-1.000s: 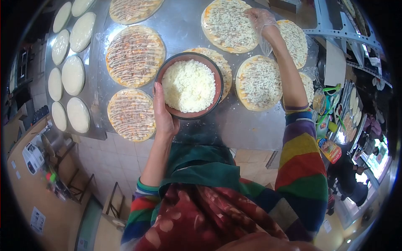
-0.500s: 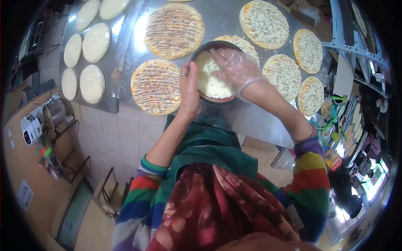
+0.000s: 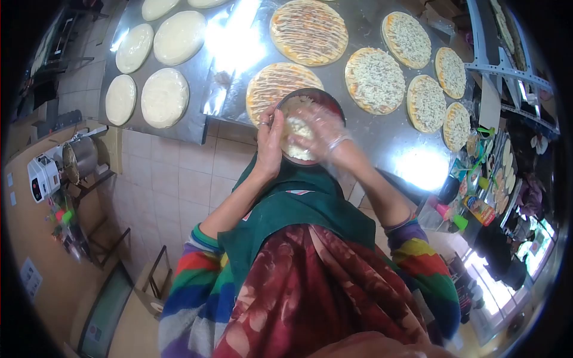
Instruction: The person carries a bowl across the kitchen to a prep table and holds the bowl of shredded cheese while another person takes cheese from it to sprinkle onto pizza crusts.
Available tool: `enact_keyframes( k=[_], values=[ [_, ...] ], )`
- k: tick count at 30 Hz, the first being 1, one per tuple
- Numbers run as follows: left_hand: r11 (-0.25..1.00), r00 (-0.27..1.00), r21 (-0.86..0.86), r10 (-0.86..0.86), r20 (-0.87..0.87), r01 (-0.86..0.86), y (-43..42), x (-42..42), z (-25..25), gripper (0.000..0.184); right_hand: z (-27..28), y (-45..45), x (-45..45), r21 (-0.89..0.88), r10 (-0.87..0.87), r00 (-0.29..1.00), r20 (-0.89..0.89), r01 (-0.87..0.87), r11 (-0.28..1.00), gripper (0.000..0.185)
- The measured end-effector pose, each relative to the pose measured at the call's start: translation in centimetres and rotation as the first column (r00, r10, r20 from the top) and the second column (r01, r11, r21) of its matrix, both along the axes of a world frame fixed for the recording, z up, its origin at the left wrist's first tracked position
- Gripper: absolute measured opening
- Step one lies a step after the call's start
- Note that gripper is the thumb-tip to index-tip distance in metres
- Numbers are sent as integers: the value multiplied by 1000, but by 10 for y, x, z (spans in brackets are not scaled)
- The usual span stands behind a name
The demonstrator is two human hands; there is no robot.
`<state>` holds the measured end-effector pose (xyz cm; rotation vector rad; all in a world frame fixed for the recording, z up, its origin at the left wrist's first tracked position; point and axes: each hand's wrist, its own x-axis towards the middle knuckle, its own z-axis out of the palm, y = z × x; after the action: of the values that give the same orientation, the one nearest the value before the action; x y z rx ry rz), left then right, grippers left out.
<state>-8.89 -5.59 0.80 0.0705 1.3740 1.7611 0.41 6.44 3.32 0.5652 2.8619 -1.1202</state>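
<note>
My left hand [image 3: 271, 143] grips the rim and side of a dark round bowl [image 3: 334, 102] near the table's front edge. White crumbly cheese [image 3: 300, 128] lies inside it. Over and in the bowl is my right hand [image 3: 316, 128], in a clear plastic glove; it is blurred by motion and its fingers are unclear. Behind the bowl sits a flat round pizza [image 3: 280, 86] with sauce stripes, partly hidden by it. Another striped pizza [image 3: 308, 33] lies farther back. To the right, several pizzas [image 3: 375, 80] carry scattered white cheese.
Several plain dough rounds [image 3: 165, 98] lie on a metal tray [image 3: 194, 130] at the left. A metal rack [image 3: 507, 68] stands at the right, with packets and bottles [image 3: 477, 209] below it. At the far left is a mixer [image 3: 45, 179].
My right hand has come from the pizzas at the right into the bowl. Both hands and the bowl have shifted left along the table, as the view has turned.
</note>
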Motion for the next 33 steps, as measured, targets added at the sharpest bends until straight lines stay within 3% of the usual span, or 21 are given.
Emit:
enact_keyframes(
  k=[1, 2, 5, 6, 9, 10, 11, 13, 16, 18, 19, 20, 23, 27, 28, 31, 33],
  values=[
    [1000, 1000, -13, -6, -10, 6, -9, -5, 4, 51, -8, -19, -2, 82, -5, 997, -73, 11, 997, 36],
    [999, 999, -38, -31, -25, 30, -21, -10, -4, 51, -15, -35, -6, 91, -26, 1000, -2, 26, 996, 34],
    [997, 998, -51, -58, 35, 60, -51, -18, -19, 52, -13, -43, -23, -388, 80, 985, 155, -14, 921, 32],
    [998, 997, -34, -60, 56, 62, -57, -23, -22, 53, -13, -45, -27, -401, 52, 996, 71, -19, 916, 29],
    [999, 993, -14, -48, 104, 49, -71, -36, -34, 55, 2, -32, -40, -838, -33, 970, 241, 225, 498, 22],
    [999, 993, -29, -36, 109, 40, -74, -40, -41, 55, 4, -24, -43, -842, -49, 964, 261, 253, 476, 21],
    [999, 993, -44, -26, 113, 31, -77, -43, -46, 56, 2, -17, -43, -866, -122, 987, 102, 148, 478, 21],
    [999, 993, -35, -28, 116, 33, -84, -49, -43, 56, 14, 6, -48, -808, -110, 984, 140, 178, 562, 29],
    [1000, 990, -26, -5, 144, 9, -97, -57, -40, 53, 23, 27, -63, -445, -199, 838, 507, 453, 773, 40],
    [999, 987, -41, 9, 160, -3, -106, -62, -38, 51, -12, 29, -64, -121, -207, 883, 422, 281, 952, 46],
    [999, 989, -42, 10, 147, -4, -111, -65, -40, 50, -34, 27, -62, 58, -193, 904, 381, 185, 981, 49],
    [999, 991, -45, 11, 134, -5, -117, -67, -43, 50, -54, 23, -59, 117, -196, 936, 293, 169, 979, 43],
    [998, 987, -60, 30, 156, -21, -133, -74, -51, 46, -55, 25, -69, -431, -286, 939, 189, 341, 835, 35],
    [997, 979, -68, 60, 194, -48, -148, -79, -49, 47, -60, 44, -62, -343, -375, 908, 185, 418, 842, 27],
    [996, 979, -73, 57, 197, -44, -151, -81, -50, 47, -58, 41, -60, -212, -412, 885, 216, 455, 865, 25],
    [995, 968, -84, 72, 241, -53, -158, -81, -49, 48, -70, 39, -47, -77, -221, 966, 131, 233, 970, 22],
    [995, 962, -86, 74, 262, -53, -159, -82, -46, 49, -78, 34, -48, -150, -286, 938, 195, 316, 937, 21]
  ],
)
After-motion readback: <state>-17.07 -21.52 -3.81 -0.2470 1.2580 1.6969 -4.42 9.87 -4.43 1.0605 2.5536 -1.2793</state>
